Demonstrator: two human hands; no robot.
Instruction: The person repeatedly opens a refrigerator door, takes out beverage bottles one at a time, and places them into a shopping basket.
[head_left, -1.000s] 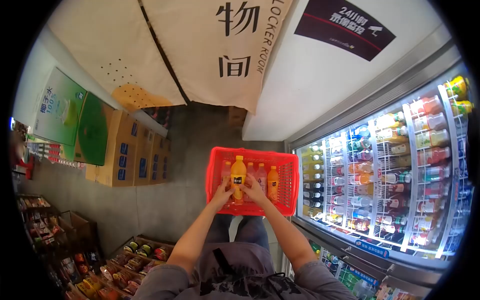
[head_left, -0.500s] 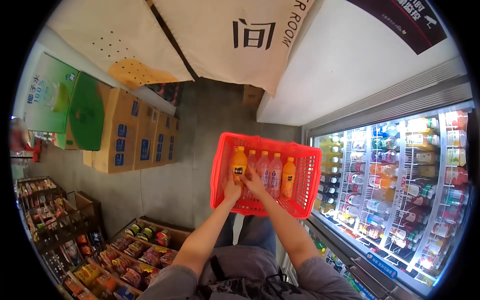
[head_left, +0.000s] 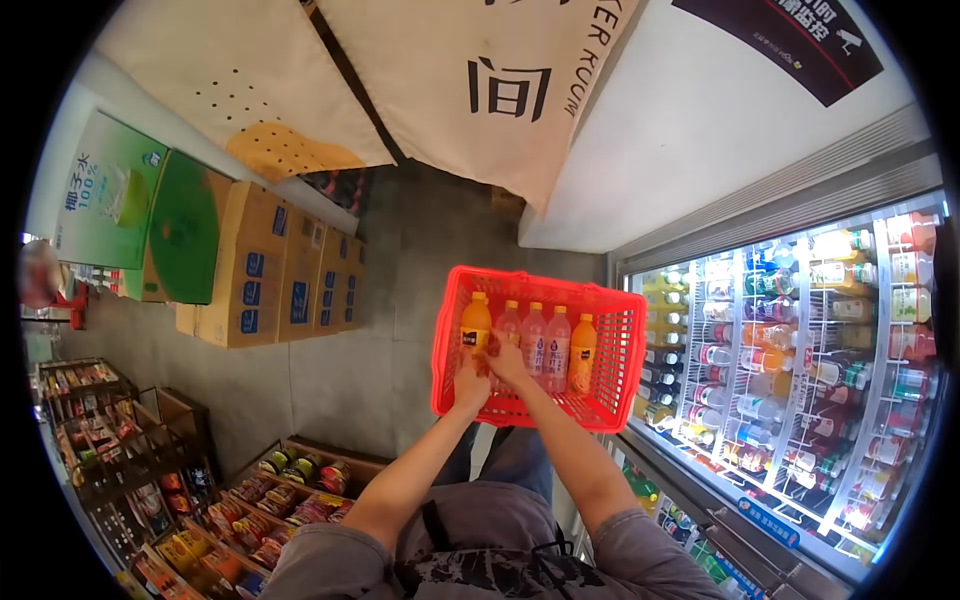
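Note:
A red plastic basket is in front of my legs; what supports it is hidden. At its left side stands an orange juice bottle with an orange cap and a dark label. My left hand is closed around the bottle's lower part. Curled fingers of my right hand press on its lower right side. To the right, several clear pinkish bottles stand in a row, partly behind my right hand. Another orange juice bottle stands upright at the row's right end.
A lit drinks cooler with several rows of bottles stands at the right. Cardboard cartons and a green carton are stacked at the left. Snack bins lie at the lower left. A cloth curtain hangs ahead.
The held juice bottle has shifted slightly left relative to the basket, with both hands still at it. The whole view has shifted slightly; the other bottles keep their places in the basket.

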